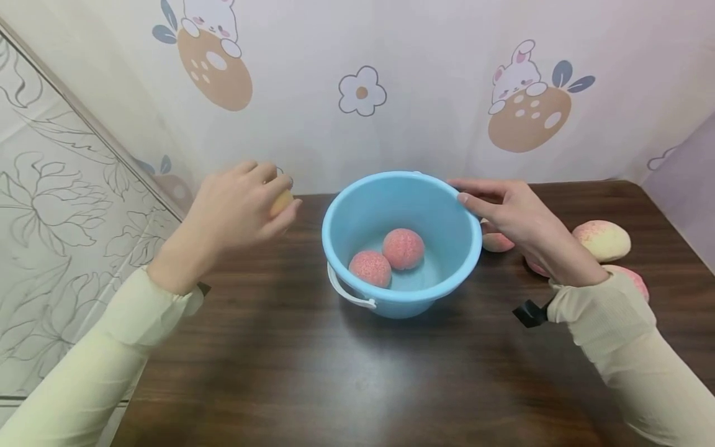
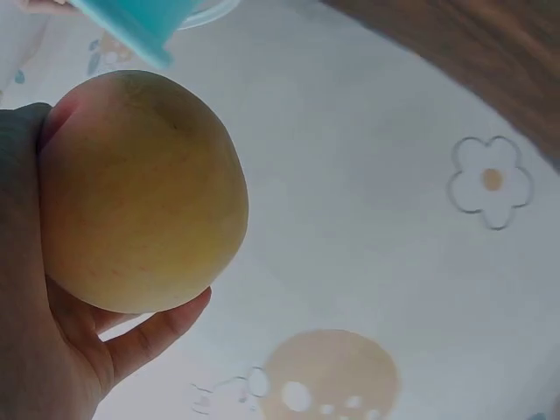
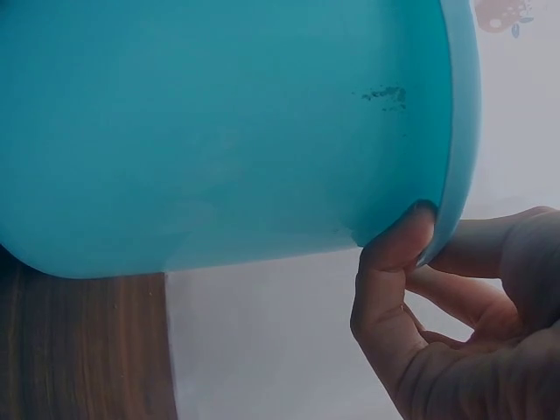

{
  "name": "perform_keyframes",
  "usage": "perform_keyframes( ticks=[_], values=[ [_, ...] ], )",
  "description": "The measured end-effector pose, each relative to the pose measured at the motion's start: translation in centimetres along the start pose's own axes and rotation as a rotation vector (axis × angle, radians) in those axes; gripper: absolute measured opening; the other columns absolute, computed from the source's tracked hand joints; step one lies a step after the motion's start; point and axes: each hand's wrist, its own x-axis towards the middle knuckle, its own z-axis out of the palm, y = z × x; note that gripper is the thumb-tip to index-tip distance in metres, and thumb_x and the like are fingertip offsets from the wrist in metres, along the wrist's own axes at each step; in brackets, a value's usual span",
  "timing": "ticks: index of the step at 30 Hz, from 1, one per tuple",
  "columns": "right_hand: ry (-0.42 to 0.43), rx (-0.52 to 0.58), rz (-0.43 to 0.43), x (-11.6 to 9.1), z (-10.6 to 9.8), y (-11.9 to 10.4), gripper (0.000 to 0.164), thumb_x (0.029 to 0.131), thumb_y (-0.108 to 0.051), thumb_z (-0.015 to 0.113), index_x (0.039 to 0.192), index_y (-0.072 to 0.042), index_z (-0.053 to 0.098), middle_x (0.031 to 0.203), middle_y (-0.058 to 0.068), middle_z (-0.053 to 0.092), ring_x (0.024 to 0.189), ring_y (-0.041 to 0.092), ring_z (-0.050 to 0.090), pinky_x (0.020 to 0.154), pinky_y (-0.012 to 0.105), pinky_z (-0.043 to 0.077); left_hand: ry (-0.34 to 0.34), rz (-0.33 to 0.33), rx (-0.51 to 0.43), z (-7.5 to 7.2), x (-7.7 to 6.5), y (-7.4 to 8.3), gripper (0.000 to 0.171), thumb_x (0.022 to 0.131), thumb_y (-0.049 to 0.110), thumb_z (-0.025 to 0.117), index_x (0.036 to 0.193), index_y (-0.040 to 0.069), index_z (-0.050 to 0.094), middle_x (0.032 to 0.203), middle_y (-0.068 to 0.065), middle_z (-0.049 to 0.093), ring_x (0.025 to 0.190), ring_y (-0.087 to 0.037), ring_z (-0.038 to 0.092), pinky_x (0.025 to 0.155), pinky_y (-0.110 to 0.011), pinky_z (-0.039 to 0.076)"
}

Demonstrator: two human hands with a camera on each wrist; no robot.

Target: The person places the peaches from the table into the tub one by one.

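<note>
My left hand (image 1: 240, 202) is raised to the left of the blue bucket (image 1: 402, 301), gripping a yellow peach (image 2: 144, 192) with a touch of pink. In the head view the fingers cover most of that peach. My right hand (image 1: 516, 214) pinches the bucket's rim on its right side, fingers curled over the edge in the right wrist view. Two pink peaches, one nearer (image 1: 370, 269) and one farther (image 1: 403, 248), lie on the bucket's floor. The bucket stands upright on the table, its white handle (image 1: 346, 292) hanging down at the front left.
Several more peaches lie on the dark wooden table (image 1: 335, 385) at the right, among them a pale yellow one (image 1: 602, 240) and a pink one (image 1: 497, 241); my right forearm partly hides some. A curtain with rabbit prints (image 1: 413, 93) hangs behind the table.
</note>
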Motion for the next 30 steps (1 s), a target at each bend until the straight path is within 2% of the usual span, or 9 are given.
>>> perform_keyframes(
  ticks=[9,16,24,30],
  values=[
    [0.003,0.018,-0.004,0.0,0.1,0.0,0.056,0.099,-0.054,0.064,0.151,-0.036,0.054,0.147,0.001,0.063,0.116,0.012,0.069,0.087,0.021,0.061,-0.023,0.081,0.01,-1.4,2.9,1.6,0.047,0.095,0.053,0.067,0.112,0.009,0.073,0.094,-0.013,0.064,0.083,-0.031,0.056,0.064,-0.041,0.051],
    [0.0,0.02,-0.024,0.0,0.1,0.0,0.054,0.1,-0.051,0.064,0.151,-0.035,0.056,0.147,0.002,0.063,0.119,0.015,0.067,0.086,0.022,0.061,0.054,0.165,0.036,-1.9,4.6,2.9,0.04,0.097,0.047,0.067,0.111,0.01,0.073,0.094,-0.012,0.063,0.083,-0.031,0.055,0.062,-0.042,0.048],
    [-0.002,0.034,-0.025,0.1,0.1,0.0,0.057,0.099,-0.052,0.065,0.152,-0.034,0.054,0.149,0.003,0.062,0.111,0.008,0.071,0.086,0.021,0.061,0.086,0.229,0.007,-1.6,6.3,4.3,0.034,0.096,0.045,0.069,0.102,0.012,0.071,0.093,-0.009,0.062,0.081,-0.029,0.054,0.06,-0.04,0.047],
    [-0.003,0.023,-0.018,0.1,0.0,0.1,0.055,0.1,-0.052,0.064,0.151,-0.036,0.055,0.147,0.002,0.063,0.112,0.01,0.07,0.085,0.021,0.061,0.085,0.289,-0.037,-1.2,7.3,5.5,0.037,0.094,0.047,0.073,0.103,0.012,0.069,0.096,-0.009,0.062,0.082,-0.028,0.056,0.06,-0.04,0.046]
  ],
)
